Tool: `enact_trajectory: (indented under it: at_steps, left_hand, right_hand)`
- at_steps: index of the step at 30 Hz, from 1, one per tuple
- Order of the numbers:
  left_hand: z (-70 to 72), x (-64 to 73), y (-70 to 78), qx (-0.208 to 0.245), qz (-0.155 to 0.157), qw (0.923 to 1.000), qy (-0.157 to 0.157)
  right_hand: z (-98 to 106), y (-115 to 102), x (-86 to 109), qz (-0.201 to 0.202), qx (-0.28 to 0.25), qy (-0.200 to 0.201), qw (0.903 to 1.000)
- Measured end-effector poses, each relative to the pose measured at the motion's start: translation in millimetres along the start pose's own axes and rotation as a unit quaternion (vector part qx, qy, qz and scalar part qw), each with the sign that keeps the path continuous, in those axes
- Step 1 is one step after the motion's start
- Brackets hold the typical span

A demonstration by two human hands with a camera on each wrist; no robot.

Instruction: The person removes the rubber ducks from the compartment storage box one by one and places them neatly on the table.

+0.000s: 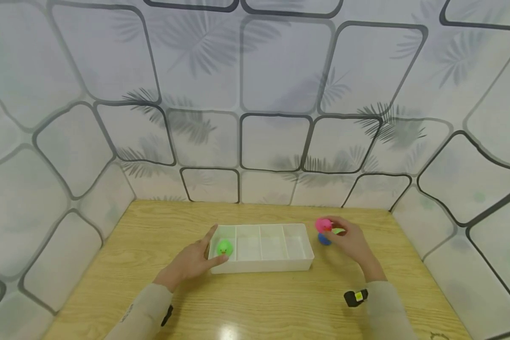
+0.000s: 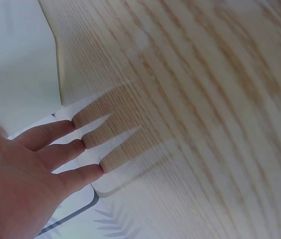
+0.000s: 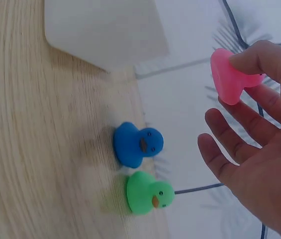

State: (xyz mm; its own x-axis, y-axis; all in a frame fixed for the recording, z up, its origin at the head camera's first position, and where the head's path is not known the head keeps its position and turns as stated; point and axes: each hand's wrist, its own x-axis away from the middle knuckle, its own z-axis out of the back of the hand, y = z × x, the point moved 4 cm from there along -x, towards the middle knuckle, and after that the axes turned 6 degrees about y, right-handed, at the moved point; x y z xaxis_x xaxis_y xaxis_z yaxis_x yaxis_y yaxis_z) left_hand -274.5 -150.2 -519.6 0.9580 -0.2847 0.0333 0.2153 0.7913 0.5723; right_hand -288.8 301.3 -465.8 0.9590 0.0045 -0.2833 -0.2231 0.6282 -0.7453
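A white box with several compartments in a row stands on the table in the head view. One green rubber duck sits in its leftmost compartment. My left hand touches the box's left end, thumb by the front rim and index finger at the back corner; its other fingers look straight in the left wrist view. My right hand pinches a pink rubber duck between thumb and fingers, held above the table. Below it a blue rubber duck and another green rubber duck stand side by side, right of the box.
The wooden table is bounded at the back and both sides by a patterned wall covering. A black device with a yellow patch is beside the right sleeve.
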Motion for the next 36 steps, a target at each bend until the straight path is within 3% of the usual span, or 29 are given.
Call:
enact_trajectory:
  at_steps: [9,24,36]
  left_hand:
    - [0.5,1.1,-0.2,0.004,-0.002,1.0,0.002]
    - [-0.4,1.3,-1.9,0.003,0.005,1.0,-0.002]
    - [-0.7,0.1,-1.6,0.0,0.004,1.0,-0.001]
  right_hand:
    - [19.8,16.8,4.4,-0.021,0.016,0.019,0.9995]
    - [43.0,42.4,10.9,-0.022,0.041,0.033,0.9984]
    - [56.0,64.1,17.8,-0.068,0.036,0.029,0.9967]
